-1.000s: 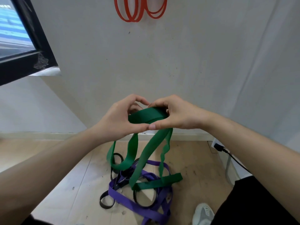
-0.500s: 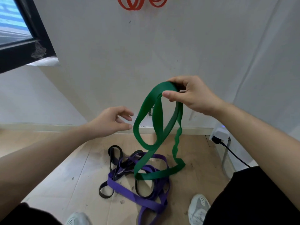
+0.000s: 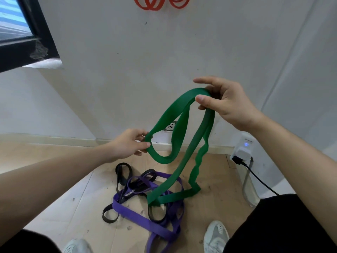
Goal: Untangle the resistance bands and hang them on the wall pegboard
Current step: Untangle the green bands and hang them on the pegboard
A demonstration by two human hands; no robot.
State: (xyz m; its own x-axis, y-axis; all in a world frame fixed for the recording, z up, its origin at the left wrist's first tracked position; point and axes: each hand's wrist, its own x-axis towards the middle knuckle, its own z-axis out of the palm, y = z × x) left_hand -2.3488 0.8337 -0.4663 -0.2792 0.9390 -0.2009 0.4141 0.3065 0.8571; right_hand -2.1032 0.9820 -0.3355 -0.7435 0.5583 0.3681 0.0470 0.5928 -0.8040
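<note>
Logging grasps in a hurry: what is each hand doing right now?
Left hand: pinches the side loop of the green resistance band.
Right hand: grips the top of the same band.

The green band [image 3: 165, 117] is showing a matt, rubbery surface, with one edge rippling. The purple band [image 3: 135, 215] and the black band [image 3: 124, 164] are looking just as matt and smooth. The pale wooden floor [image 3: 76, 198] is appearing scuffed and speckled, the painted wall [image 3: 182, 52] is looking matt, and the white plastic adapter [image 3: 244, 152] is shining faintly.
</note>
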